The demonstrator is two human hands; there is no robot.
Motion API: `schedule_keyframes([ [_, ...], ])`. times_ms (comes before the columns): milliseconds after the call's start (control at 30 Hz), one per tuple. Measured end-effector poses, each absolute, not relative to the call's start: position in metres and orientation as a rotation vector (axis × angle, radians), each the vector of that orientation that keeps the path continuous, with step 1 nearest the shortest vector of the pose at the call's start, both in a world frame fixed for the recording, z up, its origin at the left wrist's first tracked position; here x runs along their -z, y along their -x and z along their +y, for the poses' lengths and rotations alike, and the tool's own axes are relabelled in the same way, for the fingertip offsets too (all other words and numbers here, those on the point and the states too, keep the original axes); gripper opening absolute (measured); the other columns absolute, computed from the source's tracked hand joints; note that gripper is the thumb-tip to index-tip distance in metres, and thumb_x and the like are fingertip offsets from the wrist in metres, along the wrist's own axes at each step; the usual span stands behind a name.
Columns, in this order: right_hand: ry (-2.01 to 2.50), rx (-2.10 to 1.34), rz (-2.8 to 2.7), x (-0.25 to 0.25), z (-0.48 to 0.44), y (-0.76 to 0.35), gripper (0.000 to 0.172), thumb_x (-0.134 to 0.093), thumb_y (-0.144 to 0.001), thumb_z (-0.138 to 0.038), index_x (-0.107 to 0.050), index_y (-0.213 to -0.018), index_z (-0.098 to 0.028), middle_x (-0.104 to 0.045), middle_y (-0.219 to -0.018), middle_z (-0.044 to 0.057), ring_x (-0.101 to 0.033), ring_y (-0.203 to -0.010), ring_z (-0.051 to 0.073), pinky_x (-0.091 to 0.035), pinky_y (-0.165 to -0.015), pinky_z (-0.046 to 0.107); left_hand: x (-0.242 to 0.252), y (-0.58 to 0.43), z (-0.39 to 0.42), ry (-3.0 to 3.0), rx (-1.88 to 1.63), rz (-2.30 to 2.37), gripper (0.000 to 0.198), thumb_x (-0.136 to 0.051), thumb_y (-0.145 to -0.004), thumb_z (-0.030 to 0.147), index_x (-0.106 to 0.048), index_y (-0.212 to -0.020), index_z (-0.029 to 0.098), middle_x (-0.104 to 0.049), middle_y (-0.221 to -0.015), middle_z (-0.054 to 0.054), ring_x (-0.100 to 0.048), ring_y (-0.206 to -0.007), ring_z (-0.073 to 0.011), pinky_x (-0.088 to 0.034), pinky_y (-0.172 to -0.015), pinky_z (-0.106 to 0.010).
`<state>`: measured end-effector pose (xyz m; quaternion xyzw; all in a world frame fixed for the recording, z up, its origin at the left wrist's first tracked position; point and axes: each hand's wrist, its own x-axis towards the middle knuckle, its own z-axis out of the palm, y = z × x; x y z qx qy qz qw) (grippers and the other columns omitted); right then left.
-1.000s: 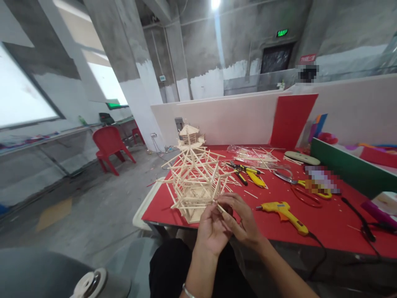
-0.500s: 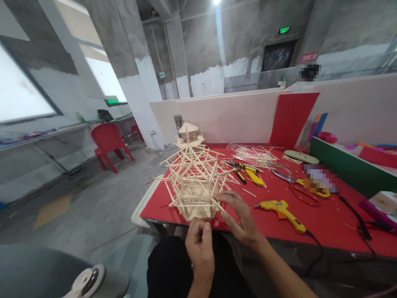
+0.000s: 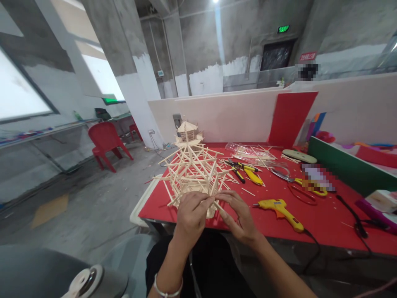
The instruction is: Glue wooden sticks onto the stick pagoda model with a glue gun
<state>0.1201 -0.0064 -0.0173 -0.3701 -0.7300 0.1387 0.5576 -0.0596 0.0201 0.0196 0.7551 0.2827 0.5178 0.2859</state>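
A pagoda-shaped model of thin wooden sticks (image 3: 194,167) stands at the front of the red table (image 3: 192,224). My right hand (image 3: 237,215) has its thumb and fingers closed on a short slanting wooden stick (image 3: 218,204) at the model's lower right corner. From the left, my left hand (image 3: 191,213) reaches across the model's front, its fingers bent together and the tips at that same corner, close to the right fingertips. Whatever lies between the left fingertips is hidden. The left hand also covers much of the model's base.
A yellow glue gun (image 3: 281,211) lies right of my hands, its cord over the table edge. Beyond are yellow-black pliers (image 3: 245,169), scissors (image 3: 293,180), loose sticks (image 3: 248,192) and a plastic bag (image 3: 238,151). A smaller finished wooden pavilion (image 3: 187,131) stands behind the model.
My left hand has risen from below the table edge to the model's lower right corner, beside the right fingertips. My right hand stays at the same stick.
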Motion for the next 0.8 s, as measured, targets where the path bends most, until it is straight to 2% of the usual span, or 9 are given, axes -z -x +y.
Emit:
schedule_keyframes([
  [267, 0.874, -0.298, -1.723, 0.019, -0.006, -0.12, 0.037, -0.053, -0.086, -0.025, -0.055, -0.122, -0.023, -0.063, -0.114, 0.008, -0.052, -0.113, 0.024, -0.045, -0.095, 0.042, -0.014, 0.058, 0.016, -2.446, -1.328, 0.832, 0.044, -0.056, -0.076, 0.01, -0.063, -0.118, 0.025, -0.062, -0.103, -0.011, -0.056, -0.097, -0.0245, -0.044, -0.085, -0.044],
  [400, 0.888, -0.308, -1.723, 0.02, -0.006, -0.12, 0.041, -0.053, -0.086, -0.024, -0.051, -0.127, -0.023, -0.063, -0.116, 0.009, -0.051, -0.116, 0.024, -0.045, -0.096, 0.043, -0.011, 0.059, 0.017, -2.57, -1.361, 0.853, 0.041, -0.061, -0.075, 0.013, -0.062, -0.115, 0.024, -0.06, -0.104, -0.01, -0.056, -0.098, -0.0237, -0.046, -0.085, -0.043],
  [567, 0.892, -0.29, -1.727, 0.021, -0.005, -0.121, 0.041, -0.053, -0.085, -0.024, -0.051, -0.127, -0.023, -0.062, -0.117, 0.009, -0.051, -0.116, 0.025, -0.045, -0.095, 0.043, -0.009, 0.058, 0.02, -2.659, -1.347, 0.852, 0.045, -0.062, -0.077, 0.014, -0.057, -0.121, 0.025, -0.061, -0.103, -0.009, -0.055, -0.098, -0.023, -0.045, -0.084, -0.043],
  [800, 0.889, -0.299, -1.735, 0.02, -0.006, -0.121, 0.04, -0.053, -0.086, -0.023, -0.052, -0.126, -0.023, -0.062, -0.116, 0.009, -0.051, -0.115, 0.024, -0.045, -0.096, 0.043, -0.008, 0.056, 0.024, -2.651, -1.382, 0.843, 0.039, -0.062, -0.077, 0.012, -0.06, -0.114, 0.024, -0.061, -0.103, -0.009, -0.055, -0.098, -0.0226, -0.045, -0.084, -0.042],
])
